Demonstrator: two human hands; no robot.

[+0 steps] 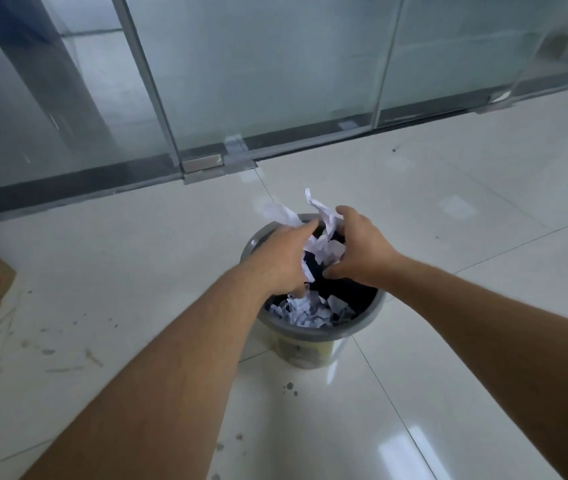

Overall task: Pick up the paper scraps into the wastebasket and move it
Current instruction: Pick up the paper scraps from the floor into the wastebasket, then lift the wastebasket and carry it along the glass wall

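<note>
Nearest, the wastebasket [313,332] stood on the tiled floor [449,375], loose scraps [310,311] already lying inside. Above its mouth, the left hand [277,263] and right hand [355,252] cupped a bunch of paper scraps [324,249] between them, pieces sticking out past the far rim. Those overhanging pieces would likely fall outside, toward the glass partition [258,81], if the hands opened there.

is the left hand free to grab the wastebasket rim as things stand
Probably not yet: the left hand and right hand together clutch a bunch of paper scraps over the wastebasket. The near rim looks unobstructed once they drop.
</note>
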